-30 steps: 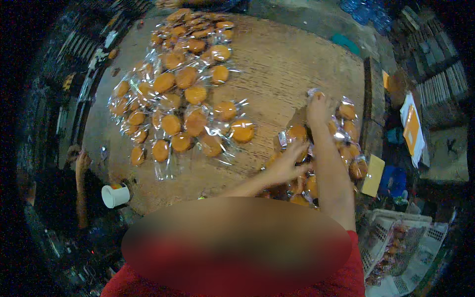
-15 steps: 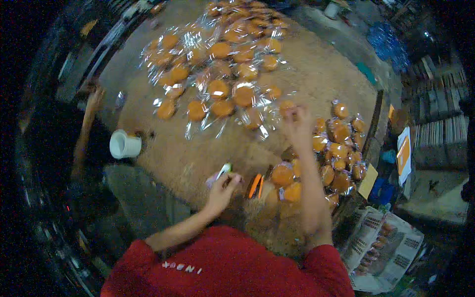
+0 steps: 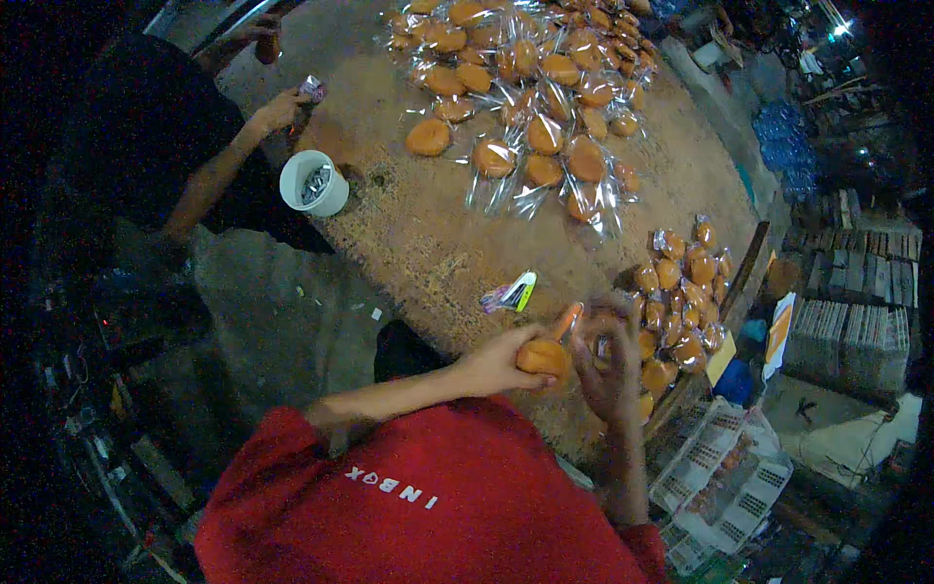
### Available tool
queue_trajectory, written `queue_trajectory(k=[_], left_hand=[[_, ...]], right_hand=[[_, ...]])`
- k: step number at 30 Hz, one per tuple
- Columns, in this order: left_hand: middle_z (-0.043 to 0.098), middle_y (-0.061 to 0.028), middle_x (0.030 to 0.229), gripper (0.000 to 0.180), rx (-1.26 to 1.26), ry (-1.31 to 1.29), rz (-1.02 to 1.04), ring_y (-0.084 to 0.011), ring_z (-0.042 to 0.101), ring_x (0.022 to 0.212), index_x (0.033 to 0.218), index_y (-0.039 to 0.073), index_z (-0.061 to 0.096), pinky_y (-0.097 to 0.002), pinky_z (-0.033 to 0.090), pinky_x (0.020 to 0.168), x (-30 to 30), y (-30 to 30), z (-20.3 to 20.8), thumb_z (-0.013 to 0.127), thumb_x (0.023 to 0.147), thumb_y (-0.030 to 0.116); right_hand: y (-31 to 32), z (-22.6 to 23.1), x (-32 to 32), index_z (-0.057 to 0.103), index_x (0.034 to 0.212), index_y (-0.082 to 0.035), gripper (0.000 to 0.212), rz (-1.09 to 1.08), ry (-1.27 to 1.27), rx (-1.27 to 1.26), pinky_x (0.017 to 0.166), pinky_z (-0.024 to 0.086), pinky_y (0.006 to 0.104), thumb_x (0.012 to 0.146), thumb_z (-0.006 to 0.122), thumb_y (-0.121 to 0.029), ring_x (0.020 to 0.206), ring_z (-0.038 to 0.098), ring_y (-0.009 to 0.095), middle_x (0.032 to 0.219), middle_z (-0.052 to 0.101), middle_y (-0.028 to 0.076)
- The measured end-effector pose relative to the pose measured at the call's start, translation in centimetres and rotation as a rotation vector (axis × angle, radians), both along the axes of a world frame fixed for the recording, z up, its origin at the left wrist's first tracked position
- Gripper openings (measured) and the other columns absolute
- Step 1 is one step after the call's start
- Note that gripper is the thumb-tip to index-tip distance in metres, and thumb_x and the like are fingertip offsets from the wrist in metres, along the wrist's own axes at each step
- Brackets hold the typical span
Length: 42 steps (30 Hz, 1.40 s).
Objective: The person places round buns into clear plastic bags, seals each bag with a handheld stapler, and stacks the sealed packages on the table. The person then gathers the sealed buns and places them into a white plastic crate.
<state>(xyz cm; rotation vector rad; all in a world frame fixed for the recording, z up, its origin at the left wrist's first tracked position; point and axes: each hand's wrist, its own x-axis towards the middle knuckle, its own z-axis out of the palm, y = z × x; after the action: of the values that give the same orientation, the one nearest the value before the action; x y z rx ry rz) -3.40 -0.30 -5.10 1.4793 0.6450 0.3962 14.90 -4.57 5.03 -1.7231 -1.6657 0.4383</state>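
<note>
Above table [image 3: 418, 258], left grip [image 3: 498, 359] closed on round orange item [image 3: 543, 358], right grip [image 3: 613, 375], hold unclear

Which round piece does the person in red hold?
The piece in the left hand; pieces in the far pile and right pile lie on the table.

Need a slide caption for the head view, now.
Left hand holding a round orange item, right hand close by, at a brown table with clear-wrapped orange items.
</note>
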Motion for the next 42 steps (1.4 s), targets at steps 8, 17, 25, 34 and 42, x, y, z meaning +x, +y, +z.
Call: queue_trajectory(k=[8, 17, 25, 34, 42], left_hand=[[0.072, -0.0087, 0.104, 0.048, -0.204, -0.062, 0.131, -0.0139, 0.065, 0.093, 0.132, 0.000, 0.060, -0.0334, 0.053, 0.087, -5.9, 2.0, -1.6, 0.064, 0.099, 0.035], [0.075, -0.0036, 0.101, 0.034, -0.183, 0.005, 0.167, -0.0101, 0.065, 0.093, 0.115, 0.000, 0.072, -0.0288, 0.054, 0.084, -5.6, 1.8, 1.2, 0.069, 0.098, 0.029], [0.075, -0.0157, 0.094, 0.045, 0.480, 0.186, 0.220, -0.0284, 0.074, 0.082, 0.110, 0.005, 0.074, -0.0380, 0.058, 0.074, -6.5, 1.2, 0.7, 0.085, 0.080, 0.037], [0.072, -0.0170, 0.091, 0.052, 0.555, 0.354, 0.160, -0.0359, 0.070, 0.081, 0.122, 0.007, 0.065, -0.0448, 0.056, 0.071, -4.7, -2.4, -2.4, 0.082, 0.079, 0.031], [0.035, -0.0209, 0.157, 0.090, 0.777, 0.223, 0.021, -0.0387, 0.044, 0.139, 0.156, 0.004, 0.029, -0.0448, 0.039, 0.114, -2.8, -7.8, -0.4, 0.079, 0.084, 0.027]], right_hand=[[-0.3, -7.7, -9.2, 0.065, 0.104, -0.004, 0.022, -0.414, 0.550, -0.172, 0.085, 0.049, 0.0360, 0.103, 0.058, -0.024, 0.094, 0.060, 0.022, 0.101, 0.066, 0.007], [1.2, -6.9, -10.8, 0.065, 0.100, 0.002, 0.033, -0.820, 0.642, -0.053, 0.067, 0.045, 0.0308, 0.108, 0.051, -0.028, 0.073, 0.050, 0.013, 0.079, 0.056, 0.001], [-2.3, -5.4, -8.0, 0.062, 0.108, -0.005, 0.027, -0.388, 0.010, 0.210, 0.107, 0.035, 0.0440, 0.095, 0.067, -0.028, 0.120, 0.049, 0.030, 0.122, 0.055, 0.013], [-6.4, -4.8, -10.3, 0.061, 0.123, -0.005, 0.047, -0.522, 0.362, 0.249, 0.114, 0.032, 0.0462, 0.082, 0.081, -0.017, 0.137, 0.038, 0.034, 0.134, 0.053, 0.014], [-8.1, -11.0, -5.9, 0.065, 0.120, -0.001, 0.031, -0.499, 0.961, -0.065, 0.098, 0.047, 0.0343, 0.102, 0.062, -0.026, 0.107, 0.063, 0.020, 0.114, 0.069, 0.010]])
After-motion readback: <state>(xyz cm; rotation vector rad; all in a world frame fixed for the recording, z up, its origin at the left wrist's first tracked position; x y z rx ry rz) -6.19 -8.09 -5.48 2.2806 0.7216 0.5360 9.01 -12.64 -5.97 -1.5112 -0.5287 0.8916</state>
